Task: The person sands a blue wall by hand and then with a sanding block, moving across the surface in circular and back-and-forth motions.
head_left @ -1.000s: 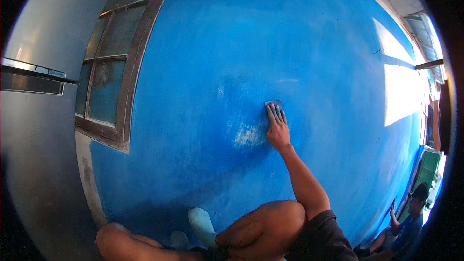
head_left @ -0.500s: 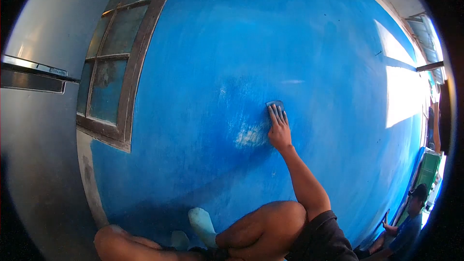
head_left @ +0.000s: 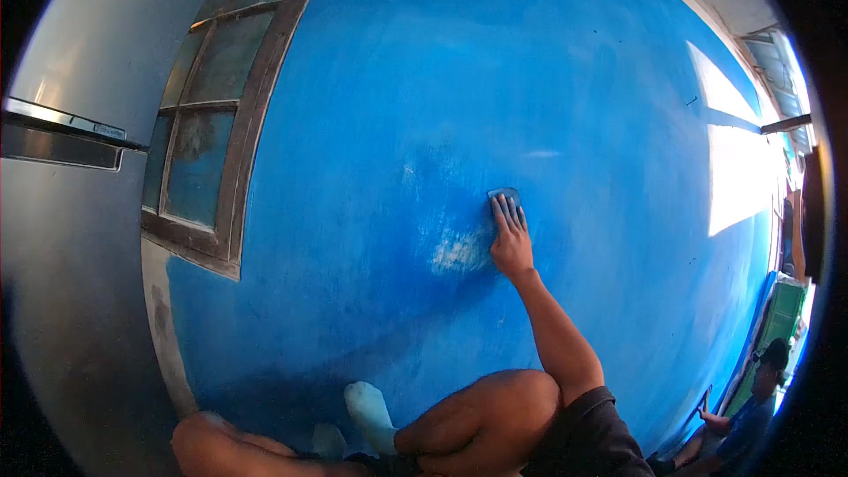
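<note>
With its fingers stretched upward, my right hand (head_left: 511, 238) presses a dark flat pad (head_left: 504, 195) against the blue wall (head_left: 397, 79). Just left of the hand is a pale, worn patch (head_left: 461, 250) where the paint looks thin, with fainter scuffs above it. My left hand does not show. Below, my bent legs and a light sock (head_left: 370, 415) are at the bottom of the view.
At the left stand a grey metal fridge (head_left: 79, 247) and a wooden-framed window (head_left: 252, 115). Another person (head_left: 751, 415) sits low at the right, one hand at the wall, near a green object (head_left: 784, 309). Sunlight falls on the wall's right part.
My right hand and the pad have hardly moved on the wall. The other person's head has shifted slightly to the right and down.
</note>
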`<state>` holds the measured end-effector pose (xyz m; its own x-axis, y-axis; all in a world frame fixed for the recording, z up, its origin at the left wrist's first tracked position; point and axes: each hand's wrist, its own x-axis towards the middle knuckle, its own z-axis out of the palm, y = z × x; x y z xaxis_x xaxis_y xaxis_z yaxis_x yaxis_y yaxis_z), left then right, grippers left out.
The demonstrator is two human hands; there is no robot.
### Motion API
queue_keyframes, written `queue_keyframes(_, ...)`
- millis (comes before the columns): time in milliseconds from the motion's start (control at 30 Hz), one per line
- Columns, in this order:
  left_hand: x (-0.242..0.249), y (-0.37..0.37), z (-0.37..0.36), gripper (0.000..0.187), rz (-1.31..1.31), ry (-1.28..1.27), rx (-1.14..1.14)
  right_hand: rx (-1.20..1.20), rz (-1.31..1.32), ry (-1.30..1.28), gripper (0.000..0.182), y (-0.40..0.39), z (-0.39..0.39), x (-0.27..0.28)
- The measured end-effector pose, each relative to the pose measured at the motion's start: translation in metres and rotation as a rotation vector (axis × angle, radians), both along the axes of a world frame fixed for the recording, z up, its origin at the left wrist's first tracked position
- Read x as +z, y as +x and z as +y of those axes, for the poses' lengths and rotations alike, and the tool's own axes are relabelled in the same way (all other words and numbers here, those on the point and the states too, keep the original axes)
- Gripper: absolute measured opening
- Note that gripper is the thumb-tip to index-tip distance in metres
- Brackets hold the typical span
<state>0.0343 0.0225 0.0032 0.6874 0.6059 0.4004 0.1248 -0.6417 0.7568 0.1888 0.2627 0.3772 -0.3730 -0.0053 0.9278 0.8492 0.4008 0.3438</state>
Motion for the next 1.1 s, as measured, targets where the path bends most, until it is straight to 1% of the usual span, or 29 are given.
queue_keyframes(500,-0.003,0.002,0.003,0.026,-0.029,0.022,0.017,0.027,-0.016,-0.011,0.079,0.002,0.002,-0.003)
queue_keyframes(600,-0.006,0.002,0.002,0.026,-0.046,0.037,0.023,-0.015,-0.02,0.046,0.084,0.001,0.002,0.001)
queue_keyframes(667,-0.008,0.002,0.001,0.026,-0.057,0.056,0.022,0.067,-0.005,-0.036,0.083,0.002,-0.007,0.006)
queue_keyframes(733,-0.01,0.001,-0.002,0.026,-0.081,0.087,0.025,0.132,0.157,0.239,0.082,0.005,-0.013,0.021)
queue_keyframes(800,-0.013,0.003,-0.005,0.026,-0.127,0.136,0.03,0.158,0.203,0.505,0.064,0.017,-0.043,0.05)
queue_keyframes(833,-0.013,0.003,-0.007,0.026,-0.153,0.163,0.032,0.272,0.231,0.619,0.064,0.026,-0.06,0.07)
queue_keyframes(867,-0.014,0.004,-0.008,0.026,-0.182,0.184,0.031,0.337,0.27,0.78,0.061,0.037,-0.078,0.097)
queue_keyframes(933,-0.02,0.004,-0.01,0.026,-0.243,0.207,0.033,0.125,0.391,1.18,0.035,0.059,-0.143,0.145)
queue_keyframes(967,-0.023,0.004,-0.009,0.027,-0.27,0.208,0.037,0.052,0.491,1.134,0.023,0.094,-0.165,0.163)
queue_keyframes(1000,-0.031,0.004,-0.01,0.027,-0.263,0.177,0.041,-0.294,0.763,1.074,0.017,0.107,-0.201,0.178)
queue_keyframes(1033,-0.036,0.002,-0.006,0.028,-0.122,0.192,0.067,-0.298,0.802,1.077,0.016,0.117,-0.216,0.188)
queue_keyframes(1067,-0.036,0.001,0.0,0.029,0.018,0.221,0.092,-0.194,0.746,1.121,0.016,0.121,-0.223,0.195)
queue_keyframes(1100,-0.024,-0.001,-0.005,0.029,0.03,0.209,0.099,-0.144,0.72,1.135,0.016,0.12,-0.23,0.197)
